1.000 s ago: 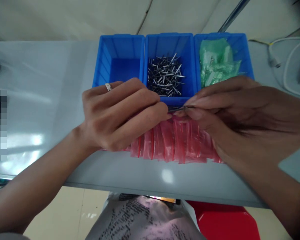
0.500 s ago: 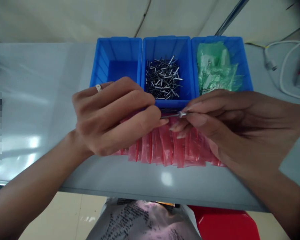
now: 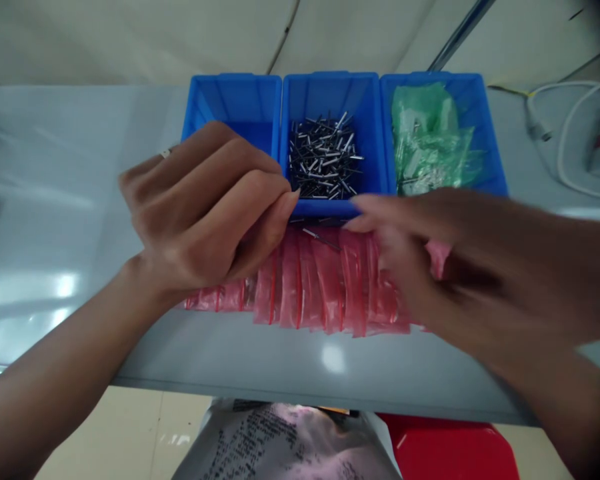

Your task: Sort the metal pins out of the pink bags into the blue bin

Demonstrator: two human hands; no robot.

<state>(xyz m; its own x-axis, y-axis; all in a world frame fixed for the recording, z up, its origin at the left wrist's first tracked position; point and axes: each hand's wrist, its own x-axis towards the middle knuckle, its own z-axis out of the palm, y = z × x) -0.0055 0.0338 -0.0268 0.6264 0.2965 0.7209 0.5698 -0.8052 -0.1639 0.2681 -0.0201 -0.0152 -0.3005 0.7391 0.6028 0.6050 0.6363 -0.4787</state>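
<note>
My left hand [image 3: 210,213] is closed in front of the left bin, thumb against the curled fingers. Whatever it may hold is hidden inside. My right hand [image 3: 440,267], smeared by motion, is in front of the right bin with its fingers stretched out and nothing visible in them. Between the hands, a blind rivet [image 3: 321,239] shows against a row of pink zip bags [image 3: 333,293]; I cannot tell whether it touches them. Behind them, the middle blue bin [image 3: 337,205] contains a heap of similar rivets [image 3: 325,160].
To the left is another blue bin [image 3: 235,79], its visible floor bare. Green plastic bags [image 3: 425,127] fill the right blue bin [image 3: 493,153]. A white cable [image 3: 563,147] loops at the far right of the grey table [image 3: 260,360]. Below the table edge is a red stool [image 3: 455,450].
My right hand held a rivet whose stem reached my left fingers; now the hands are apart. My left hand has moved left and up. A rivet shows over the pink bags.
</note>
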